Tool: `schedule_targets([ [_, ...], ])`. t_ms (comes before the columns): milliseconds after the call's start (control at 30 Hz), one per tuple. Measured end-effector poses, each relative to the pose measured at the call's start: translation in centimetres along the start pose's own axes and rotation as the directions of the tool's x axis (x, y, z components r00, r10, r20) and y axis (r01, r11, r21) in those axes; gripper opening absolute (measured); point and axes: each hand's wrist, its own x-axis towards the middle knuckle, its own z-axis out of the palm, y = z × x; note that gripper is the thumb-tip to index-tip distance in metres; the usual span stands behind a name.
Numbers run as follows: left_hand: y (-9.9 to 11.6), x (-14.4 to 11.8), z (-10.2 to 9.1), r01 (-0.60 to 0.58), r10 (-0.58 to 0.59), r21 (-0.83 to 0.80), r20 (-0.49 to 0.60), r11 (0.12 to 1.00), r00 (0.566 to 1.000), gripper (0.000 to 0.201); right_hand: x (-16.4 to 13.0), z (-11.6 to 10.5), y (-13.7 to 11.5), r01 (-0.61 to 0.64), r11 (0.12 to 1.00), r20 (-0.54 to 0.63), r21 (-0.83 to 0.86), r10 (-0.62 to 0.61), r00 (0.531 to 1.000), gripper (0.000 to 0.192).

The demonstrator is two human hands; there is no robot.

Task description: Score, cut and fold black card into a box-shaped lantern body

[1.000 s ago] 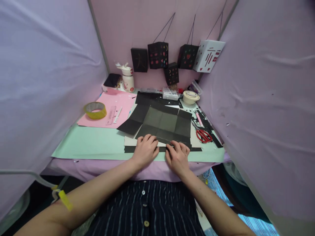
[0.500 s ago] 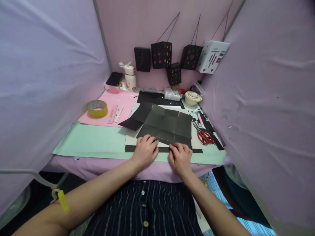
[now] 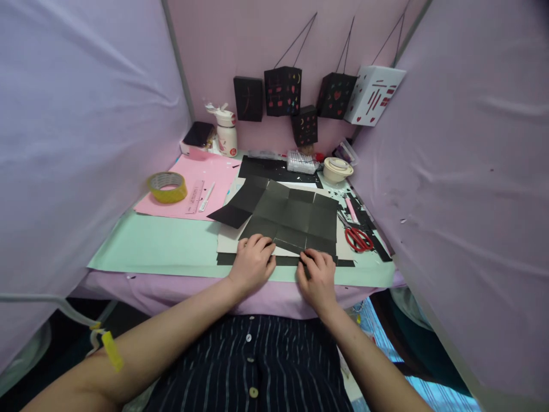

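Lilac cloth walls close in a small booth, and a surface (image 3: 150, 246) under a mint-green sheet fills it. A creased black sheet (image 3: 291, 214) lies straight ahead of both hands, its long axis running left to right, its near edge at the fingertips. The left hand (image 3: 254, 264) rests palm down on that near edge, fingers loosely curled and pressing flat, gripping nothing. The right hand (image 3: 318, 276) sits just beside it, fingers bent at the edge; I cannot tell whether they pinch the flap or only press it. Both hands are about equally near the sheet. Beyond the right hand lie red scissors (image 3: 358, 239); well off past the left hand sits a yellow tape roll (image 3: 167, 187) on pink paper (image 3: 206, 171). Paper lanterns (image 3: 283, 91) hang on the back wall.
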Motion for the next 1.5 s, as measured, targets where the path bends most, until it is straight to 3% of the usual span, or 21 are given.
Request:
schedule_targets([
  [233,0.0,0.2,-0.1,0.012,-0.012,0.017,0.042,1.000,0.999,0.018,-0.1,-0.8,-0.2,-0.013,0.998,0.080,-0.069,0.018,0.997,0.025],
  [533,-0.5,-0.3,-0.7,-0.007,0.006,-0.062,-0.016,0.998,1.000,0.030,0.5,-0.6,0.8,-0.022,0.995,0.043,-0.099,0.027,0.999,0.021],
  [767,-1.4,-1.3,-1.1,-0.006,0.002,0.028,0.118,1.000,0.993,0.038,3.0,-1.5,2.1,-0.026,0.989,0.078,-0.145,0.038,0.996,0.012],
  [933,-1.0,-1.5,-1.2,-0.041,0.041,-0.008,0.105,0.999,0.994,0.035,4.4,-1.1,0.0,0.142,0.986,0.156,0.089,-0.155,0.976,0.026],
  [1000,-0.6,-1.2,-2.2,-0.086,0.088,-0.049,0.058,0.995,0.994,0.028,5.0,-0.5,-0.6,0.187,0.963,0.218,0.193,-0.228,0.949,0.031],
  [1133,-0.9,0.9,-5.4,-0.192,0.192,-0.095,-0.006,0.977,0.981,0.023,5.7,0.6,-0.4,0.155,0.950,0.309,0.272,-0.239,0.921,0.037],
  [1233,-2.9,2.8,-6.7,-0.190,0.194,-0.041,0.145,0.981,0.970,0.037,6.0,0.9,0.2,0.107,0.944,0.331,0.312,-0.214,0.919,0.036],
  [1333,-5.3,3.6,-6.0,-0.165,0.180,-0.072,0.359,0.984,0.916,0.043,6.3,0.9,0.4,0.066,0.941,0.352,0.332,-0.188,0.917,0.036],
  [1400,-6.5,3.5,-5.2,-0.144,0.172,-0.099,0.408,0.985,0.897,0.046,6.6,0.9,0.4,0.055,0.946,0.362,0.320,-0.175,0.916,0.037],
  [1500,-7.4,3.2,-4.3,-0.132,0.171,-0.123,0.396,0.984,0.902,0.048,7.1,1.0,0.5,0.053,0.953,0.375,0.299,-0.168,0.912,0.036],
])
